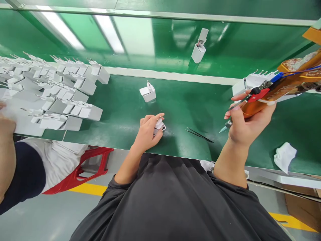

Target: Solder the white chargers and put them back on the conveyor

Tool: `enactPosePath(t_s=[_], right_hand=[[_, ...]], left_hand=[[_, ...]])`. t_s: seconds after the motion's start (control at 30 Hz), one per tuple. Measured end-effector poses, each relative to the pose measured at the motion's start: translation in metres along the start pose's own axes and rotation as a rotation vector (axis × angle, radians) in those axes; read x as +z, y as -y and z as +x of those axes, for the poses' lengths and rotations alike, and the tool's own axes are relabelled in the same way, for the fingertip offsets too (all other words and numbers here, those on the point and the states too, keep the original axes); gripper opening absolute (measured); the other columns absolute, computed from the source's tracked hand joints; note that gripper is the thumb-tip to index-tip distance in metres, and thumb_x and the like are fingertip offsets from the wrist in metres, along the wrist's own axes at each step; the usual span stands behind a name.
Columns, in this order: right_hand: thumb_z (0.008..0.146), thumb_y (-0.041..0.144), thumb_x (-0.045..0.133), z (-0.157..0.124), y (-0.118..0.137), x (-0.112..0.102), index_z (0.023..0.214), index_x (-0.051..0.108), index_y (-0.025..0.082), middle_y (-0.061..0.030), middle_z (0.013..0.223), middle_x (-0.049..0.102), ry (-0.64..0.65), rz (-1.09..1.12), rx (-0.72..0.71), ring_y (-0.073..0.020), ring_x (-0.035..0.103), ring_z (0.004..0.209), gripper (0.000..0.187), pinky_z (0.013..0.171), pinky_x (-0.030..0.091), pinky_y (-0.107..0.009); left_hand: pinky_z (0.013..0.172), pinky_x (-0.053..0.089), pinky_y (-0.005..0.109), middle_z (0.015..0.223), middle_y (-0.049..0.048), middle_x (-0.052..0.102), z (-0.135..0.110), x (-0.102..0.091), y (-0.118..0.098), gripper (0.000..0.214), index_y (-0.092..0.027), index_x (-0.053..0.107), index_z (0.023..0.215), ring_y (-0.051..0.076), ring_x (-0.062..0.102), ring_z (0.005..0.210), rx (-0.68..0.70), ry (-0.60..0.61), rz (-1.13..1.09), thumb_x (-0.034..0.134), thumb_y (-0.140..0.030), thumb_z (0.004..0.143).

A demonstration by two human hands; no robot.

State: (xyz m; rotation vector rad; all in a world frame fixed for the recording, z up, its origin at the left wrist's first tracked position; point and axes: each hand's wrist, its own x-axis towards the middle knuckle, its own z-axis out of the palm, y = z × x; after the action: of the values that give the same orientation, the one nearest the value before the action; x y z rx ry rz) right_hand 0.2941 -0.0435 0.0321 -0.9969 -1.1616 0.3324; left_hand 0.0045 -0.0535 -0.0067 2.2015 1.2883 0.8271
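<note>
My left hand (148,133) is closed around a white plug adapter (159,124) near the table's front edge. Two metal pins point up from the adapter, and my fingers hide much of its body. In my right hand (247,125) is an orange glue gun (262,102) with a red trigger, my fingers wrapped about its body. Its pale blue tapered nozzle (223,129) points down and left, above the table and apart from the adapter. Black tweezers (200,134) lie between my hands. Another white adapter (148,92) stands just beyond my left hand.
Rows of white adapters (72,87) crowd the left side; a co-worker's arm (7,134) reaches in there. An opened white adapter case (199,50) rests on the green back panel. More adapters (240,86) stand behind the glue gun. A crumpled white cloth (285,157) lies at right.
</note>
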Motion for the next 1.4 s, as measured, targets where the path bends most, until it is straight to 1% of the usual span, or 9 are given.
enactPosePath(t_s=[0.1, 0.17, 0.33, 0.43, 0.6, 0.83, 1.07, 1.2, 1.4], right_hand=[[0.076, 0.022, 0.073, -0.001, 0.002, 0.002, 0.114, 0.058, 0.022, -0.0003, 0.086, 0.064, 0.017, -0.034, -0.035, -0.0120, 0.061, 0.063, 0.041, 0.061, 0.053, -0.030], [0.078, 0.021, 0.072, -0.001, 0.003, 0.002, 0.114, 0.057, 0.021, -0.0010, 0.087, 0.063, 0.028, -0.048, -0.039, -0.0114, 0.061, 0.064, 0.039, 0.061, 0.052, -0.029], [0.079, 0.019, 0.070, -0.001, 0.005, 0.003, 0.112, 0.056, 0.020, -0.0005, 0.086, 0.062, 0.043, -0.065, -0.037, -0.0084, 0.057, 0.060, 0.036, 0.049, 0.043, -0.022], [0.079, 0.016, 0.069, -0.002, 0.007, 0.004, 0.113, 0.055, 0.020, -0.0002, 0.085, 0.063, 0.050, -0.064, -0.048, -0.0072, 0.054, 0.057, 0.036, 0.049, 0.043, -0.022], [0.080, 0.018, 0.070, -0.002, 0.008, 0.004, 0.113, 0.053, 0.018, -0.0018, 0.089, 0.063, 0.047, -0.083, -0.032, -0.0061, 0.052, 0.054, 0.037, 0.049, 0.042, -0.023], [0.079, 0.023, 0.071, -0.002, 0.006, 0.002, 0.111, 0.051, 0.019, -0.0027, 0.089, 0.062, 0.042, -0.106, -0.004, -0.0099, 0.058, 0.062, 0.038, 0.052, 0.044, -0.025], [0.078, 0.032, 0.073, -0.007, 0.005, 0.000, 0.097, 0.049, 0.021, 0.0034, 0.070, 0.058, 0.002, -0.148, 0.132, -0.0098, 0.051, 0.052, 0.033, 0.051, 0.043, -0.026], [0.077, 0.037, 0.074, -0.009, 0.005, 0.000, 0.099, 0.049, 0.021, 0.0043, 0.068, 0.058, -0.008, -0.168, 0.197, -0.0100, 0.051, 0.052, 0.037, 0.053, 0.043, -0.027], [0.077, 0.041, 0.074, -0.012, 0.004, -0.001, 0.090, 0.048, 0.020, 0.0042, 0.069, 0.059, -0.001, -0.232, 0.265, -0.0102, 0.053, 0.054, 0.036, 0.054, 0.044, -0.027]], left_hand=[[0.099, 0.038, 0.042, 0.125, 0.0087, 0.066, -0.004, -0.010, -0.002, 0.054, -0.017, 0.038, 0.146, 0.024, 0.053, 0.114, 0.062, 0.093, 0.098, 0.045, -0.018, 0.093], [0.099, 0.039, 0.040, 0.123, 0.0081, 0.067, -0.007, -0.011, -0.002, 0.051, -0.018, 0.037, 0.148, 0.023, 0.054, 0.111, 0.067, 0.071, 0.124, 0.044, -0.021, 0.098], [0.086, 0.049, 0.031, 0.108, 0.0056, 0.071, -0.008, 0.004, 0.000, 0.030, -0.019, 0.058, 0.122, 0.019, 0.061, 0.096, 0.029, -0.057, 0.099, 0.056, -0.032, 0.095], [0.082, 0.050, 0.028, 0.103, 0.0036, 0.071, -0.008, 0.011, 0.000, 0.026, -0.020, 0.060, 0.108, 0.017, 0.064, 0.090, -0.051, -0.082, 0.096, 0.061, -0.040, 0.092], [0.075, 0.049, 0.027, 0.104, 0.0036, 0.069, -0.007, 0.007, -0.001, 0.029, -0.021, 0.055, 0.114, 0.017, 0.064, 0.089, -0.100, 0.035, 0.171, 0.053, -0.044, 0.096], [0.070, 0.046, 0.032, 0.106, 0.0074, 0.067, -0.008, -0.001, 0.004, 0.043, -0.018, 0.046, 0.129, 0.022, 0.063, 0.091, 0.044, 0.130, 0.465, 0.053, -0.044, 0.095], [0.082, 0.045, 0.041, 0.106, 0.0157, 0.067, 0.042, -0.010, 0.042, 0.044, -0.012, 0.054, 0.121, 0.029, 0.059, 0.097, 0.119, -0.009, 0.599, 0.054, -0.047, 0.094], [0.094, 0.042, 0.047, 0.116, 0.0186, 0.063, 0.074, -0.017, 0.065, 0.045, -0.014, 0.057, 0.126, 0.035, 0.056, 0.113, 0.179, 0.007, 0.663, 0.056, -0.045, 0.093], [0.113, 0.029, 0.057, 0.156, 0.0201, 0.027, 0.091, -0.020, 0.086, 0.056, -0.021, 0.053, 0.136, 0.041, 0.022, 0.146, 0.255, -0.116, 0.551, 0.063, -0.045, 0.087]])
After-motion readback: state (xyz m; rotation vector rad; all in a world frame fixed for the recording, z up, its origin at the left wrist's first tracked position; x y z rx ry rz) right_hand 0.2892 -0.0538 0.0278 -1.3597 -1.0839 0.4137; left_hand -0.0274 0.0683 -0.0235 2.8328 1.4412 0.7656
